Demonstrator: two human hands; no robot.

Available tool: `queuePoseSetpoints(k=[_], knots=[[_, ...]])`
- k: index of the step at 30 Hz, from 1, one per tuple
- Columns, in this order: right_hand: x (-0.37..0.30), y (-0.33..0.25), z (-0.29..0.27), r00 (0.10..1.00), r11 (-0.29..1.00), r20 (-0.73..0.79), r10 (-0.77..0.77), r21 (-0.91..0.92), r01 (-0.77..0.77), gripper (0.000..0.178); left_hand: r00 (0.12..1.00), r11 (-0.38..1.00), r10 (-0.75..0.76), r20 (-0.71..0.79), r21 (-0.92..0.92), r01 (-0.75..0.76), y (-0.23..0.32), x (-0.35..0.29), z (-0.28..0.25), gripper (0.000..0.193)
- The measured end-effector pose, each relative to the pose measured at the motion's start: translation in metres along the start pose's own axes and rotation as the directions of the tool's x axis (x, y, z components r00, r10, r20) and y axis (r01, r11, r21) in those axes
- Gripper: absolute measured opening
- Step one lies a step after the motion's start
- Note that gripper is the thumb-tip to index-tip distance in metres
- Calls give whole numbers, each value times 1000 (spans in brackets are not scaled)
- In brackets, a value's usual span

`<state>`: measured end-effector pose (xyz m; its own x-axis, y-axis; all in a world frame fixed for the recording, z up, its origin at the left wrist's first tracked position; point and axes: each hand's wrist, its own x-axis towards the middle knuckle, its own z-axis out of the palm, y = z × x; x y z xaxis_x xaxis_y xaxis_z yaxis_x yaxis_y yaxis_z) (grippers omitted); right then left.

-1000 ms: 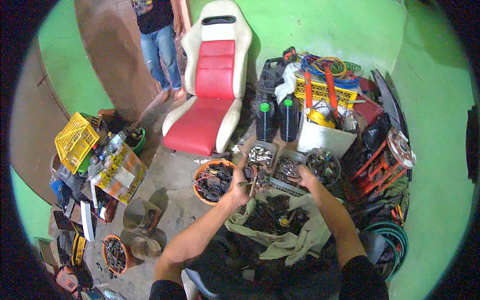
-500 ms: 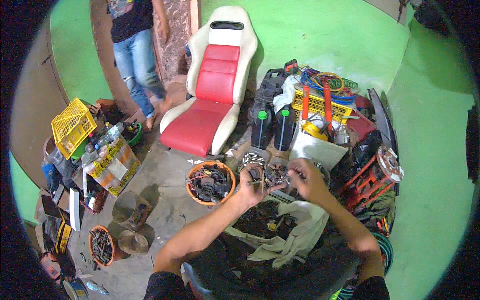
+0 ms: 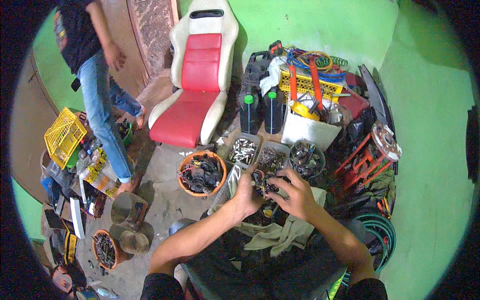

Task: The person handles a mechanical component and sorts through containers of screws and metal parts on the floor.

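Left hand: in the head view, the left hand [image 3: 244, 196] is cupped around a clump of small dark metal parts [image 3: 262, 184], thumb side up.
Right hand: the right hand [image 3: 299, 199] has its fingers bent, the fingertips against the same clump; whether they pinch a piece, I cannot tell.
Clump: it sits between both hands, above an opening full of dark pieces, with a pale grey-green cloth [image 3: 286, 239] gathered below.
Containers beyond the hands: a clear rectangular plastic tub holds silvery cylindrical pieces [image 3: 243, 151]; just right of it, a second rectangular tub holds small dark parts [image 3: 272, 157]; next comes a round dark bucket of mixed scrap [image 3: 305, 157].
Orange basin: a round orange plastic basin [image 3: 201, 194], left of the tubs, is filled with black parts and wires.
Seat: a red-and-white car seat [image 3: 192, 114] stands near the wall.
Jugs: two black plastic jugs with green caps [image 3: 249, 117] stand side by side, right of the seat.
Floor, left: an orange pot [image 3: 120, 254] of dark rods stands near two open metal cylinders [image 3: 131, 210].
Co-worker: a person in blue jeans [image 3: 97, 100] stands in mid-stride, far left.
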<state>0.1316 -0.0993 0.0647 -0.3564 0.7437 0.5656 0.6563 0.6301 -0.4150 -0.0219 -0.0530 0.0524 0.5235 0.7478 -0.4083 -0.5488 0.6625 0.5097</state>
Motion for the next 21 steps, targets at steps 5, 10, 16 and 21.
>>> queuePoseSetpoints(k=[5,10,16,21], knots=[[-5,0,2,998,988,-20,51,148,-48,22,998,995,-59,11,-75,60,-8,1,-10,42],[-3,4,-9,941,844,88,326,421,-331,19,997,994,-73,35,-80,76,-10,-3,-4,40],[-2,10,-14,737,529,277,617,548,-649,28,996,992,-72,50,-103,77,-4,-6,-1,35],[-9,39,-15,871,860,-77,485,225,-458,27,995,993,-40,97,-111,50,4,-16,13,31]])
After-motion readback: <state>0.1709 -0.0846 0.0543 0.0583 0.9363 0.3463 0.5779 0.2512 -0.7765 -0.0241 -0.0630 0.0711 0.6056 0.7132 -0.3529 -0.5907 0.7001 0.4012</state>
